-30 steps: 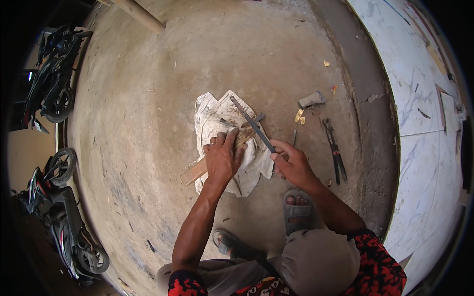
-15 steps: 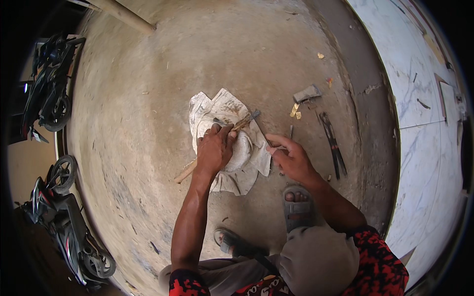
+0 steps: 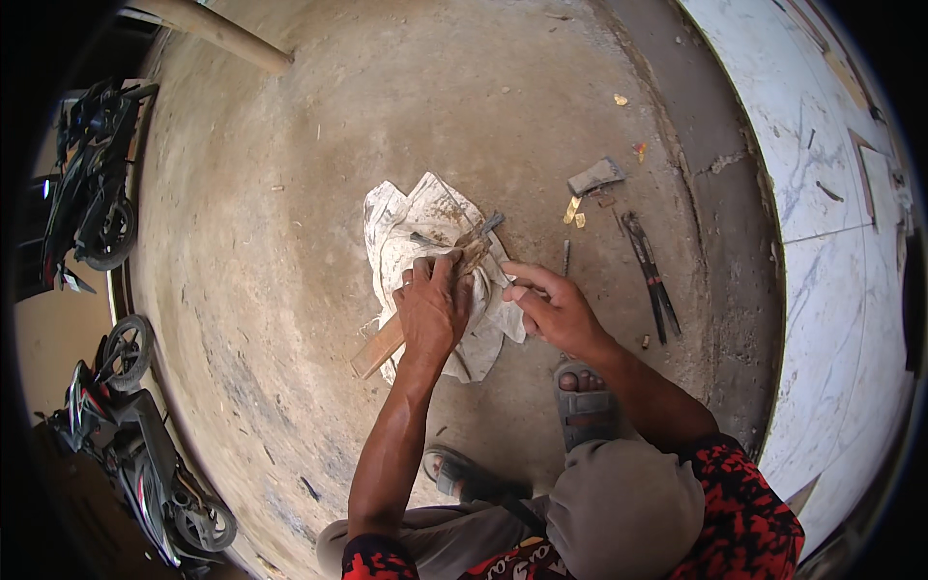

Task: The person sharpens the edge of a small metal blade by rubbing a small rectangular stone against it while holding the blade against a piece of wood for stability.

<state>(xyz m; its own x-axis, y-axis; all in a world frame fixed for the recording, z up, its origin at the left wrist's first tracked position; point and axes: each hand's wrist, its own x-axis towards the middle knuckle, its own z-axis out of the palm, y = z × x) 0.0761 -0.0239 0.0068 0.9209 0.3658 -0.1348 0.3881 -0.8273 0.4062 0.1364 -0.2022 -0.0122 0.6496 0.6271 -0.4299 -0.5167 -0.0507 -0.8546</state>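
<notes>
A long brown wooden piece (image 3: 380,349) lies slantwise over a crumpled, stained white sack (image 3: 389,215). Its far end looks rough, with a grey tip. My left hand (image 3: 433,302) is closed over its middle, fingers bent around it and hiding that part. My right hand (image 3: 561,311) is closed just to the right, at the sack's edge. Between its thumb and fingers is a thin grey metal tool (image 3: 499,271), which slants toward the wood's far end. The fingers cover the tool's near part, and its exact kind does not show.
Long-handled pincers (image 3: 651,277), a grey block-shaped piece (image 3: 595,178), yellow scraps (image 3: 574,211) and a short metal rod (image 3: 566,257) lie on the concrete at right. Marble tiles (image 3: 822,193) border that side. Two motorcycles (image 3: 145,435) stand left; a pole (image 3: 217,31) is far left.
The wooden piece has turned, and its near end now shows a broader flat face. My left hand has shifted slightly right. My right hand has moved left with the thin metal tool.
</notes>
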